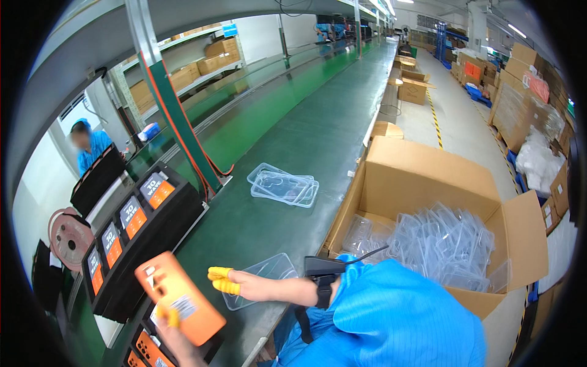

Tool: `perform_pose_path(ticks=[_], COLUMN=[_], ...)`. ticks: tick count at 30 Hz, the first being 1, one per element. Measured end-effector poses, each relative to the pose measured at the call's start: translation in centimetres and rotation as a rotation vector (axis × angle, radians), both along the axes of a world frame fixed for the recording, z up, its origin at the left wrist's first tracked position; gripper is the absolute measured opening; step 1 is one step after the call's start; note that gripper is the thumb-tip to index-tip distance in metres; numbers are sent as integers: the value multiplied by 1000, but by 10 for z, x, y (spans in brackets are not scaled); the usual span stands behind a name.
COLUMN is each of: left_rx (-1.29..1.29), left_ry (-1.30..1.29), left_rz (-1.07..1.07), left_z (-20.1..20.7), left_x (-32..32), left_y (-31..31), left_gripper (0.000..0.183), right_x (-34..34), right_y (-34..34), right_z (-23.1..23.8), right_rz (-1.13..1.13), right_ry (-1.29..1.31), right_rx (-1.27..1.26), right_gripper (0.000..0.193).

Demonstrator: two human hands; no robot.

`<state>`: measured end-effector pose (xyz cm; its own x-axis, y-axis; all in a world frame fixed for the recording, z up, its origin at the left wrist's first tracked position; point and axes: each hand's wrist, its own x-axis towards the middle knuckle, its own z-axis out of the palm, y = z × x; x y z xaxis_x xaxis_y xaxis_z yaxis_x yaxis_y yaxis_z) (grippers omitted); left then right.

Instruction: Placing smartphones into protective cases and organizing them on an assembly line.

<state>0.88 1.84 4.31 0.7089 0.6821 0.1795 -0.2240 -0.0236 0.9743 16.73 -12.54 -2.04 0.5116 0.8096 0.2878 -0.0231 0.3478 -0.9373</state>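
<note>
A flat orange box with a white label and dark round shapes printed on it is in my left hand. It is tilted over the bench's left side, and the hand's yellow-covered finger rests on its face. My right hand, also with yellow finger covers, is stretched out toward the box with nothing visible in it. Its fingers stop a little short of the box. Partly behind that hand, a clear plastic tray lies on the green bench. Several more clear trays lie stacked farther up the bench.
Black holders with several grey-and-orange boxes stand at left. More orange boxes sit below my left hand. An open carton of clear plastic pieces stands right of the bench. A metal post rises beyond; a person in blue is at far left.
</note>
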Motion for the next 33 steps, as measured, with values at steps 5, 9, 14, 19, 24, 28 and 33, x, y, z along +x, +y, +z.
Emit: perform_pose_path(ticks=[5,9,14,19,24,28,33], left_rx=[335,906,1053,926,980,823,196], left_ry=[-29,451,603,514,435,73,-255], left_rz=[-280,-438,-341,-210,-71,21,-223], left_z=[-48,-15,-35,-40,-29,-17,-27], left_x=[49,51,45,30,18,1,-19], left_y=[-6,-35,-48,-60,-76,-79,-58], left_gripper=[55,97,101,99,100,98,116], right_x=[3,24,27,18,33,36,-4], right_y=[-4,-53,-83,-90,-85,-78,-53], right_z=[47,67,49,52,42,48,48], right_rz=[-151,-452,-311,-84,-14,141,-282], right_ry=[177,-615,-1336,-1271,-1172,-1018,-1177], right_rx=[31,-141,-199,-720,-766,-533,-339], right_gripper=[29,23,25,50,111,108,103])
